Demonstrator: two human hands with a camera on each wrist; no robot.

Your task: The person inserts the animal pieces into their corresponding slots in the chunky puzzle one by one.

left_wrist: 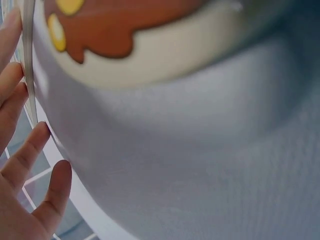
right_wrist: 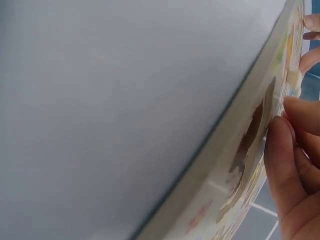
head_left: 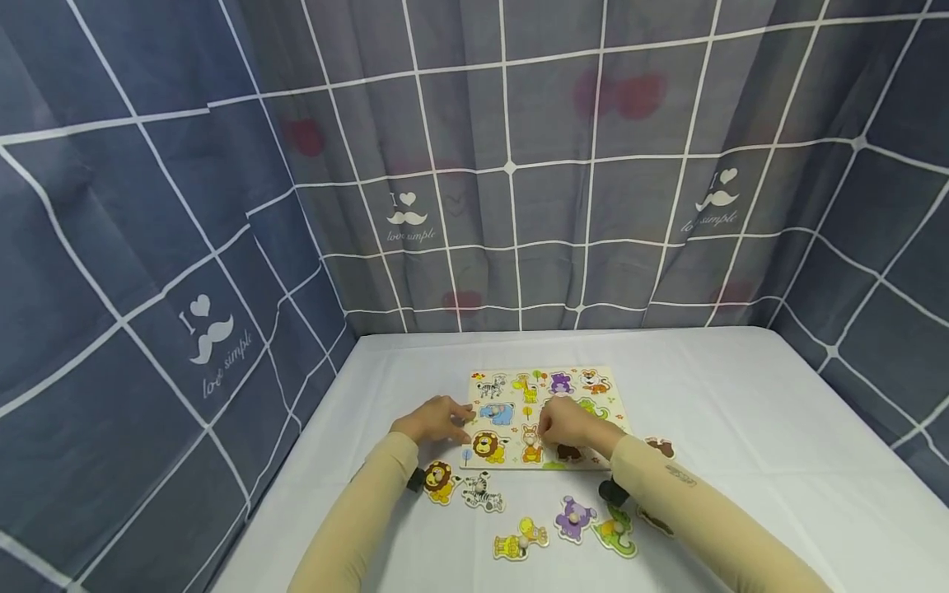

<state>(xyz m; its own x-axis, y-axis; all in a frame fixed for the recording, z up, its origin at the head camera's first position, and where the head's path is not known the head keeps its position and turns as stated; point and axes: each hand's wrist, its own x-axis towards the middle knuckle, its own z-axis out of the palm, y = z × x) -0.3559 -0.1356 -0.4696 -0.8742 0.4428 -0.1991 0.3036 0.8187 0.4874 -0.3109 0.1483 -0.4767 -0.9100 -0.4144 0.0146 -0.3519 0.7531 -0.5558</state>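
Knocking the kangaroo piece (head_left: 530,451) askew looked the likeliest mishap: it lay on the puzzle board (head_left: 617,405) in the lower middle of the head frame, and the right hand (head_left: 569,423) had its fingertips just to the right of it. An off-line push there could have wedged one edge against its slot. The board rested on a white tablecloth (head_left: 712,387), so a firm sideways shove might have slid it. Another risk sat below the board's lower left corner, where the black wrist camera (head_left: 417,480) was close beside the lion piece (head_left: 440,487) and could have nudged it.

The right hand's thumb and forefinger were drawn together at the right of the right wrist frame, just below a pale knob (right_wrist: 294,78); whether they pinched anything I could not tell, since the fingers themselves hid the spot. The left hand (head_left: 436,418), left of centre in the lower half of the head frame, was spread, thumb and fingers apart, and gripped nothing; in the left wrist frame some fingertips appeared to touch the board's edge.
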